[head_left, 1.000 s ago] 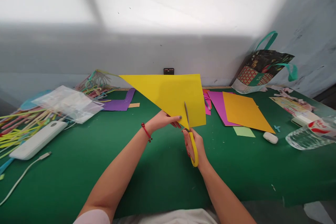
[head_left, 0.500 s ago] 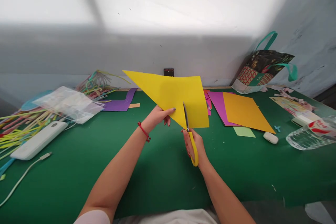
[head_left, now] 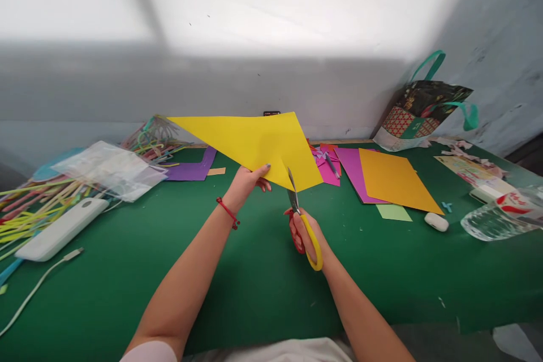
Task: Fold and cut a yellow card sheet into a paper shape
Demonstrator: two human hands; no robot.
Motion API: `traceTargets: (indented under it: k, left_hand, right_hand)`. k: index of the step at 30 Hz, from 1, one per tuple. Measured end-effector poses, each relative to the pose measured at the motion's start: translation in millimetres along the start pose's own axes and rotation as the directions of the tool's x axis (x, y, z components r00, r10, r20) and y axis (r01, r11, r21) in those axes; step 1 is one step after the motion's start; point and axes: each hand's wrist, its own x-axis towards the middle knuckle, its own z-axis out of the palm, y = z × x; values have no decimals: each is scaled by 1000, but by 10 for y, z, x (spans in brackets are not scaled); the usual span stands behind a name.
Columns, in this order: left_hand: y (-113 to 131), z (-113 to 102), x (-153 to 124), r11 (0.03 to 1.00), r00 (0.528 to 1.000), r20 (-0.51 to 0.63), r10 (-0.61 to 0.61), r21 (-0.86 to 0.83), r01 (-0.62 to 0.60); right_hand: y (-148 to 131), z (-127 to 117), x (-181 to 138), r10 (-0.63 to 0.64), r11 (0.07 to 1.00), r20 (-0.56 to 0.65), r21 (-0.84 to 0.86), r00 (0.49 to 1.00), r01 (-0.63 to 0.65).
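My left hand (head_left: 248, 182) pinches the lower edge of a yellow paper sheet (head_left: 250, 140) and holds it up above the green table (head_left: 254, 271). A red string bracelet sits on that wrist. My right hand (head_left: 306, 235) is closed through the handles of yellow-and-red scissors (head_left: 302, 220). The blades point up and meet the sheet's lower edge just right of my left fingers.
Orange (head_left: 392, 178), magenta (head_left: 352, 165) and purple (head_left: 193, 168) paper sheets lie at the back. A patterned bag (head_left: 418, 116) leans in the right corner. Coloured straws (head_left: 38, 203), a plastic bag (head_left: 108, 167) and a white power bank (head_left: 59, 229) with cable lie left. A clear bottle (head_left: 494, 220) lies right.
The yellow sheet has swung left and tilted flatter in my left hand. The scissors have drawn back toward the sheet's lower edge and shifted slightly left.
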Motion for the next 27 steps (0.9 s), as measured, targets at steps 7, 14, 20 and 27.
traceTargets:
  k: [7, 14, 20, 27]
  left_hand:
    - [36, -16, 19, 990, 963, -229, 140, 55, -130]
    - [-22, -12, 24, 997, 999, -37, 26, 71, -23]
    - [-47, 100, -44, 994, 967, 237, -96, -31, 106]
    - [-29, 83, -50, 979, 986, 125, -109, -161, 128]
  right_hand:
    - [-12, -12, -1, -53, 994, 24, 99, 998, 50]
    - [-35, -56, 5, -192, 968, -27, 158, 981, 194]
    - [12, -49, 16, -109, 982, 84, 164, 990, 94]
    - [-16, -24, -11, -67, 992, 91, 116, 994, 56]
